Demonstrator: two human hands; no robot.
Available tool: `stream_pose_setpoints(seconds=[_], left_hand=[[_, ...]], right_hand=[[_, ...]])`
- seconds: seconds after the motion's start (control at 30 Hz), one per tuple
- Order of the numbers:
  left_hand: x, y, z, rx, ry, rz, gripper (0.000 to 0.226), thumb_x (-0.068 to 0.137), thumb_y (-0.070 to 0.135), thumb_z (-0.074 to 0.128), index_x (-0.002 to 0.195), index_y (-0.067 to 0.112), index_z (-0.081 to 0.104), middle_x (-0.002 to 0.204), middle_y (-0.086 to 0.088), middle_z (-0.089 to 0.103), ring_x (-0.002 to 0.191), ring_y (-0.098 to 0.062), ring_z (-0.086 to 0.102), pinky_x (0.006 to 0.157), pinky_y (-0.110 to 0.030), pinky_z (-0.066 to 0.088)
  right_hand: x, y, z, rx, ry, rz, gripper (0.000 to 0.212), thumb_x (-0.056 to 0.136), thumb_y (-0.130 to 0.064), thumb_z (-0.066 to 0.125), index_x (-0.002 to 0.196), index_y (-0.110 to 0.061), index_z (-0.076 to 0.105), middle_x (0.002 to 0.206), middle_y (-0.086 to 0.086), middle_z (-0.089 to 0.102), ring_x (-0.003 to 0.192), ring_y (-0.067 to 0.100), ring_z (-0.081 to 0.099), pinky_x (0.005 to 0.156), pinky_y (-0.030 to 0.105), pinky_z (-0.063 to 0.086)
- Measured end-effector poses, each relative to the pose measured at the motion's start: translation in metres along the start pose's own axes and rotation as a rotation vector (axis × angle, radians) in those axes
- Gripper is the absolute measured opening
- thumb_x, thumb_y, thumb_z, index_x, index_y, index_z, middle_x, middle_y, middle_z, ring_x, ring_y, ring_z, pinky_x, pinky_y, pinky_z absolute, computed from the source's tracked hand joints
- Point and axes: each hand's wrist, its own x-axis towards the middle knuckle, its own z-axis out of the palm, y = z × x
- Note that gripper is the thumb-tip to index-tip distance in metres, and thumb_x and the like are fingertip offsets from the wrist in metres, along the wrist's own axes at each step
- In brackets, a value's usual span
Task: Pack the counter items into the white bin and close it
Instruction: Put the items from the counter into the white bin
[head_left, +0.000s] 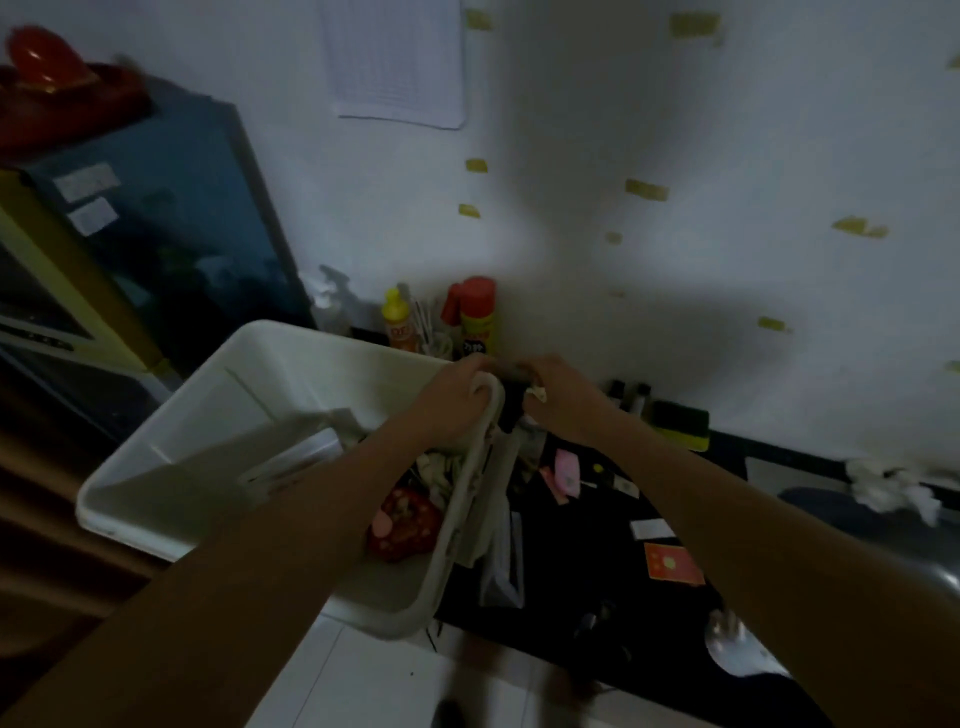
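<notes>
1. White bin (171, 467): open-topped, at the left end of the black counter (597, 582), sitting at a tilt.
2. Left hand (457, 395): arm stretched forward across the bin's mouth, fingers curled over the rim at the bin's far right corner and gripping it.
3. Right hand (563, 400): arm reaches in from the right, and the hand is just right of that same corner. The fingers are curled, pinching a small pale scrap (538, 393). Too blurry to say what the scrap is.
4. The hands are close together, with a narrow gap between them and something dark in the gap.
5. Inside the bin, along its right wall: a red packet (402, 525) and crumpled pale cloth or paper above it. Flat white pieces lie toward the bin's middle.
6. On the counter right of the bin: a pink item (566, 467), a white card (652, 529) and a red card (672, 564).
7. Behind the bin, against the wall: a yellow bottle (397, 319), a red spray can (478, 317) and a clear spray bottle (330, 301).
8. A green-yellow sponge (680, 423) sits far right of the bin, behind the right forearm.
9. White tissue wad (893, 486): farther right again, well apart from the bin.
10. A blue cabinet (171, 218) stands behind and left of the bin.
</notes>
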Motion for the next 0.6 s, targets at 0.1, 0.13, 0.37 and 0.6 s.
stream_pose_setpoints(seconds=[0.1, 0.13, 0.37, 0.6], left_hand=[[0.008, 0.02, 0.025, 0.117, -0.09, 0.112, 0.037, 0.094, 0.019, 0.05, 0.131, 0.018, 0.052, 0.127, -0.002, 0.057, 0.114, -0.017, 0.053, 0.093, -0.03, 0.043], [0.011, 0.024, 0.035, 0.15, -0.118, 0.116, 0.038, 0.093, 0.023, 0.051, 0.131, 0.019, 0.052, 0.128, -0.003, 0.057, 0.116, -0.02, 0.053, 0.095, -0.032, 0.044], [0.026, 0.05, 0.087, 0.153, -0.213, 0.077, 0.033, 0.092, 0.023, 0.051, 0.124, 0.018, 0.056, 0.118, -0.007, 0.062, 0.105, -0.026, 0.06, 0.086, -0.039, 0.052], [0.038, 0.045, 0.143, 0.15, -0.297, 0.009, 0.04, 0.093, 0.019, 0.05, 0.133, 0.013, 0.052, 0.128, -0.007, 0.059, 0.117, -0.023, 0.055, 0.097, -0.032, 0.046]], right_hand=[[-0.017, 0.028, -0.006, 0.027, -0.055, 0.062, 0.046, 0.084, -0.043, 0.049, 0.122, -0.018, 0.052, 0.122, 0.011, 0.053, 0.108, 0.03, 0.054, 0.087, 0.04, 0.047], [-0.022, 0.04, -0.005, 0.049, -0.067, 0.081, 0.046, 0.081, -0.047, 0.048, 0.116, -0.018, 0.054, 0.117, 0.012, 0.055, 0.105, 0.031, 0.055, 0.084, 0.038, 0.046], [-0.053, 0.1, 0.0, 0.089, -0.055, 0.139, 0.045, 0.091, -0.018, 0.055, 0.134, -0.008, 0.045, 0.127, 0.01, 0.047, 0.113, 0.024, 0.047, 0.085, 0.028, 0.038], [-0.069, 0.165, 0.029, 0.153, -0.129, 0.253, 0.026, 0.083, -0.025, 0.054, 0.107, -0.017, 0.054, 0.098, 0.009, 0.054, 0.085, 0.025, 0.054, 0.071, 0.028, 0.037]])
